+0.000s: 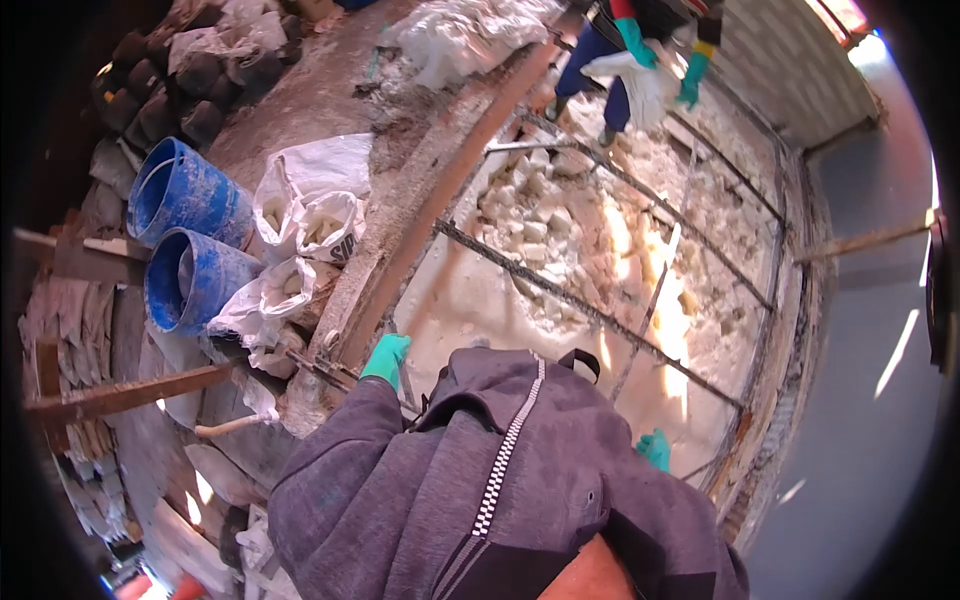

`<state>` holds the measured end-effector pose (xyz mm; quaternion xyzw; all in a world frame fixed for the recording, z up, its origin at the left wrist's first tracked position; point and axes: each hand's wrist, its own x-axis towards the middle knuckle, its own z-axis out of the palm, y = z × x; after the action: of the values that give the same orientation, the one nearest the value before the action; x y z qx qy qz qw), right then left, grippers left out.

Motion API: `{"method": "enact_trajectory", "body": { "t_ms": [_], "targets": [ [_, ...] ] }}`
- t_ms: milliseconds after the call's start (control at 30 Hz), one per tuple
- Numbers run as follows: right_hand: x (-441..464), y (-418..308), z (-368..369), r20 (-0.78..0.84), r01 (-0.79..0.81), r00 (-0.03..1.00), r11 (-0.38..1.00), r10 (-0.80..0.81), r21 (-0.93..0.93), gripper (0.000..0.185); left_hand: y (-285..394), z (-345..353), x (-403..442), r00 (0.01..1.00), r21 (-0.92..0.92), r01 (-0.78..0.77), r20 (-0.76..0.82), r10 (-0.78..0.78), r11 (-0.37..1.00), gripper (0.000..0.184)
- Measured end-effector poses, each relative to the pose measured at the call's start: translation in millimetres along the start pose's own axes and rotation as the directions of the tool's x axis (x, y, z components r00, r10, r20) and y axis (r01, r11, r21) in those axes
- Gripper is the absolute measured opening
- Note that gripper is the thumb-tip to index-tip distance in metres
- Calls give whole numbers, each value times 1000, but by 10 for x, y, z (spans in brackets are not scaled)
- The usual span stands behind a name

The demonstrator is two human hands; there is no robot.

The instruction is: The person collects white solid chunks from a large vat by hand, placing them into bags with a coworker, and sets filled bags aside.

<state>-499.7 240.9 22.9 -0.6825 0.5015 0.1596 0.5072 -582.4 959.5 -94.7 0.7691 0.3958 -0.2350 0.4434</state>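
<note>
At the far left, pale stacked bags (65,325) lie below a heap of dark round things (165,100). Next come two blue buckets (200,285), smeared with white, mouths facing up and to the left. A rusty beam (140,395) stretches below them, with a pale wooden handle (235,426) near its end. Just right of the buckets, white sacks (310,165) lean together with their tops open; dark letters show on one. Crumpled plastic sheeting (460,45) lies farther up.

A long wooden beam (478,165) edges the pit. The left hand (387,357), in a green glove, is beside this edge, near a dark metal fitting; whether it grips anything cannot be told. The person's grey jacket (400,490) fills the lower middle.

The pit's pale bed (450,310) spreads ahead of the jacket, crossed by dark metal bars (540,281), with white lumps (540,220) heaped toward the middle. At the top, another person (590,70) in green gloves holds a white bag (640,92).

The right hand (654,450), also gloved and well apart from the left, shows over the pale bed; the sleeve partly hides it, so its grip is unclear. A grey wall (860,330) stands at the far right.
</note>
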Motion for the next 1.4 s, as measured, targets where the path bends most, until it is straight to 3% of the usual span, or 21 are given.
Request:
{"method": "enact_trajectory", "body": {
  "t_ms": [100, 200, 267, 300, 333, 367, 500, 567, 667, 700, 800, 833, 933, 967, 1067, 1100, 1200, 1233, 1333, 1400],
  "targets": [
    [-85, -1, -146, 79, -69, 994, 988, 81, -139, 52, -475, 105, 352, 990, 296, -116, 109, 87, 948, 37],
    [-6, 171, -222, 73, -42, 996, 994, 50, -105, 54, -747, 213, 594, 983, 318, -179, 83, 161, 931, 41],
    [-47, 262, -160, -7, -37, 999, 999, 37, -35, 43, -601, 170, 533, 990, 101, -130, 62, 125, 986, 38],
    [-58, 303, -148, -50, -36, 998, 999, 36, 2, 39, -528, 192, 518, 999, -103, -27, 34, 31, 994, 37],
    [-18, 339, -172, -31, -48, 998, 999, 48, -24, 38, -499, 213, 492, 997, -300, 73, 24, -69, 951, 36],
    [2, 309, -159, -10, -60, 998, 997, 59, -46, 38, -565, 290, 584, 999, -442, 48, 8, -49, 896, 31],
    [500, 210, -81, 97, -9, 995, 1000, 10, -8, 35, 11, 187, 191, 992, -604, 70, -39, -117, 794, 33],
    [981, 140, 47, 12, -2, 1000, 1000, 3, -20, 36, 114, 253, 113, 970, -616, 70, -140, -197, 784, 38],
    [1175, -314, 133, 33, 87, 996, 995, -88, 51, 34, 265, 224, -147, 972, -478, 185, -42, -233, 859, 49],
    [1301, -398, 129, 19, 102, 994, 992, -104, 75, 34, 307, 294, -141, 930, -381, 316, -59, -364, 869, 54],
    [1763, -529, -38, 116, 49, 990, 969, -79, 242, 33, 529, 521, -362, 928, -425, 300, -77, -365, 854, 59],
    [1891, -509, -93, 116, 37, 991, 973, -65, 227, 33, 789, 565, -525, 907, -419, 359, -54, -418, 834, 57],
    [2162, -454, -354, 70, -1, 998, 986, -11, 165, 35, 1325, 764, -713, 938, -438, 292, -43, -344, 850, 50],
    [2158, -497, -378, 43, -18, 999, 992, 12, 121, 37, 1375, 830, -677, 962, -417, 220, -60, -268, 882, 36],
    [2266, -672, -466, 56, -149, 987, 989, 150, -15, 41, 1600, 948, -756, 986, -429, 8, -145, -78, 903, 33],
    [2310, -719, -478, 73, -204, 975, 977, 209, -60, 42, 1707, 966, -857, 984, -453, 22, -149, -99, 891, 30],
    [2533, -859, -398, 129, -193, 973, 981, 190, 9, 46, 1772, 1058, -1052, 979, -380, 41, -168, -113, 924, 31],
    [2631, -902, -368, 139, -167, 976, 986, 165, 4, 47, 1775, 1081, -1166, 975, -367, 126, -127, -184, 922, 30],
    [2929, -1048, -278, 167, -115, 979, 993, 119, -34, 50, 1857, 1093, -1413, 994, -269, 105, 10, -106, 957, 28],
    [3025, -1099, -279, 177, -105, 977, 990, 120, -94, 54, 2055, 1126, -1542, 970, -255, 233, -10, -244, 938, 32]
  ]
}}
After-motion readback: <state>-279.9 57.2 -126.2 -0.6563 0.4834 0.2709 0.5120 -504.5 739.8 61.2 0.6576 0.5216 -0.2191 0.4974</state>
